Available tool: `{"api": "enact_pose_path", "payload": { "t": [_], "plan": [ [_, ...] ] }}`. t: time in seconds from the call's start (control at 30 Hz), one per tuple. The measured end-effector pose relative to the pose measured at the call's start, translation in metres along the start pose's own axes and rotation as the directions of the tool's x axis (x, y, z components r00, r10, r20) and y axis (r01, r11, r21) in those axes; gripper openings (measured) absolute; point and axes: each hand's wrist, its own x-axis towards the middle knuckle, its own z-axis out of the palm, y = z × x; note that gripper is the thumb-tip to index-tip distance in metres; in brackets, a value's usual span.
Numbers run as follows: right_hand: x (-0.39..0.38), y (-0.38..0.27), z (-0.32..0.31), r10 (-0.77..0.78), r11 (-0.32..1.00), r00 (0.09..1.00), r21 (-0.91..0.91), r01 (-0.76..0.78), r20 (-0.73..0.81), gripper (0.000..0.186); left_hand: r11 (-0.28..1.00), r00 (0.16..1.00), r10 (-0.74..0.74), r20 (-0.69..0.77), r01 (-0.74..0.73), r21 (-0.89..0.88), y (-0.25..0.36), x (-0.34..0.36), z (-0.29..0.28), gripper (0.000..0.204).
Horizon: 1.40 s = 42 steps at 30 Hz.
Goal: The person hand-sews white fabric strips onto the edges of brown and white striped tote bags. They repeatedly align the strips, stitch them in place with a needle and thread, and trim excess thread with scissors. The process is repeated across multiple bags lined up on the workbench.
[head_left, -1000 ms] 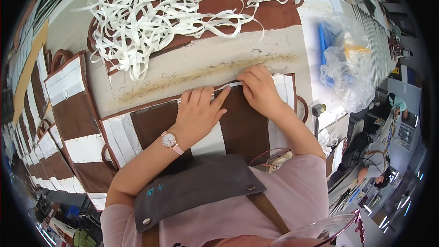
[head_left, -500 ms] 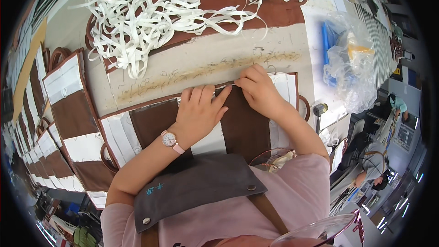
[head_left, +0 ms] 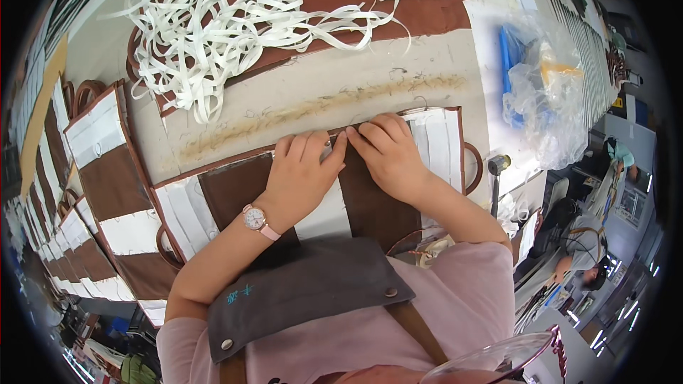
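Observation:
A brown-and-white bag panel (head_left: 380, 208) with reddish-brown edging and a side handle lies flat in front of me. On its far edge rests my left hand (head_left: 299, 179), fingers bent over the rim and thumb pressed near the index finger. Just to the right, my right hand (head_left: 393, 160) pinches the same edge with bent fingers, its fingertips almost meeting the left thumb. The fingertips partly hide the strip of edging between them. A watch (head_left: 255, 217) with a pink strap is on my left wrist.
Tangled white tape (head_left: 213, 35) is heaped on a brown piece (head_left: 434, 18) beyond the panel. More panels (head_left: 107, 181) stack up at left. A hammer (head_left: 499, 164) and a clear plastic bag (head_left: 551, 110) sit at right. Other people are in the right background.
My right hand has come down and left along the edge, closer to the left hand. The left hand has shifted slightly left, with its index finger and thumb drawn together.

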Motion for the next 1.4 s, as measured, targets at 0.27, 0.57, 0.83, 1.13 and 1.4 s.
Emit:
{"api": "enact_pose_path", "payload": {
  "t": [0.27, 0.57, 0.83, 1.13, 1.4],
  "plan": [
    [-0.013, 0.024, -0.007, 0.172, 0.983, 0.985, 0.074, -0.171, -0.013, 0.029, 0.997, 0.998, -0.062, 0.015, 0.062, -0.034, 0.001, -0.002, -0.002, 0.053],
    [-0.026, 0.056, -0.030, 0.443, 0.884, 0.896, 0.147, -0.444, 0.044, 0.030, 0.921, 0.929, -0.355, 0.108, 0.327, 0.209, -0.026, -0.064, -0.063, 0.058],
    [-0.020, 0.059, -0.016, 0.363, 0.928, 0.930, 0.108, -0.356, -0.050, 0.028, 0.484, 0.496, -0.867, -0.058, 0.806, -0.342, -0.130, -0.260, -0.134, 0.033],
    [-0.032, 0.066, -0.013, 0.408, 0.904, 0.904, -0.084, -0.420, -0.126, 0.038, 0.736, 0.732, -0.676, -0.089, 0.662, -0.144, -0.097, -0.241, -0.137, 0.029],
    [-0.025, 0.080, -0.032, 0.493, 0.844, 0.864, 0.183, -0.504, 0.104, 0.019, 0.627, 0.857, -0.463, -0.227, 0.497, 0.600, -0.062, -0.236, -0.146, 0.011]
  ]
}}
